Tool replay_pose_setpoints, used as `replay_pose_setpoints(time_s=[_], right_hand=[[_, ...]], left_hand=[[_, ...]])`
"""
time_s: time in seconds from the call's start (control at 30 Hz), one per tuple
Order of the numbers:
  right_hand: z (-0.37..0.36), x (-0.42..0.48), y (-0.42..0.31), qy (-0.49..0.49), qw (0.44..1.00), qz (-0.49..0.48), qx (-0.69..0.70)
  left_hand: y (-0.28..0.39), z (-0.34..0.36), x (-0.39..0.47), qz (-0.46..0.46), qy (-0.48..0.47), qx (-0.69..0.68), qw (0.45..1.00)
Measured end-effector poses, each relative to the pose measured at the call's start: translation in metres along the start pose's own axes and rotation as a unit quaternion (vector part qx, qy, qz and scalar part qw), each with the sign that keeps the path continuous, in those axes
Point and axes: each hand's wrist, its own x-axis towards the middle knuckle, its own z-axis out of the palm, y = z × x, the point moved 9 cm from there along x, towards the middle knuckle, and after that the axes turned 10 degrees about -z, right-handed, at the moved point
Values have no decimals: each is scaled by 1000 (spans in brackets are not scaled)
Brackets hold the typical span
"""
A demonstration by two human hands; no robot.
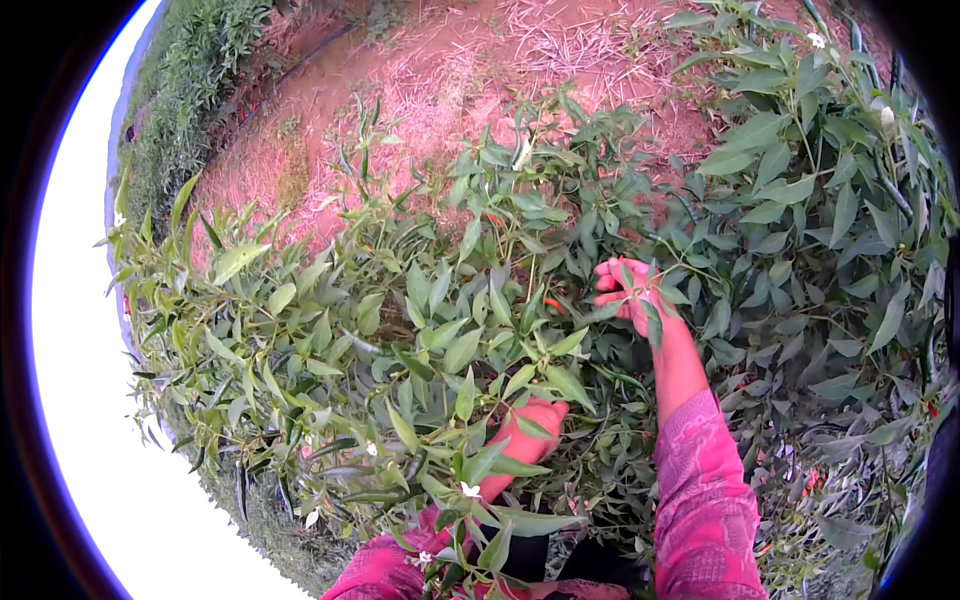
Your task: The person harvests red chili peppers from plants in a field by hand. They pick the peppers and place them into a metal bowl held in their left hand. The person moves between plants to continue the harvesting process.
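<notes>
Chili pepper plants [457, 349] with dense green leaves surround both of my hands. My right hand [634, 292] reaches in among the foliage, its fingers curled and partly behind leaves. A bright red patch shows between those fingers, though I cannot tell whether it is a chili. Left of that hand, a red chili [553, 304] hangs among the leaves. Lower and nearer to me, my left hand [531, 431] is curled in the plant, and leaves cover part of its wrist. Whatever it may hold is hidden. Long green chilies [375, 495] hang at the lower left.
Reddish soil [420, 97] strewn with dry straw [570, 37] lies beyond the plants. A dark hose-like line [289, 71] crosses it beside another green row [187, 97]. Taller chili branches [787, 157] crowd the right side. Small white flowers [470, 490] dot the near stems.
</notes>
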Motion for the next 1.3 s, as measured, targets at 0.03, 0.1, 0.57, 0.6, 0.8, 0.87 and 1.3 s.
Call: replay_pose_setpoints(time_s=[0.03, 0.1, 0.57, 0.6, 0.8, 0.87, 1.3], right_hand=[[4, -6, -11, -1, 1000, -19, -7], [7, -17, -34, 3, 998, -58, -21], [-37, 62, -17, 139, 984, -110, -28], [-41, 81, -6, 145, 981, -125, -40], [-22, 103, 48, 78, 953, -2, -293], [8, 73, 66, 26, 958, 88, -271], [16, -97, 93, -135, 958, 18, -252]], left_hand=[[-2, -1, 0, 5, 17, -3, 1000], [0, -3, 1, 19, 50, -8, 999], [-42, -150, -9, -13, 184, -247, 951], [-28, -171, -16, 8, 131, -390, 911], [-52, -208, 8, 22, 114, -665, 738], [-58, -215, 25, 42, 94, -730, 675], [-65, -142, 207, -142, 120, -518, 835]])
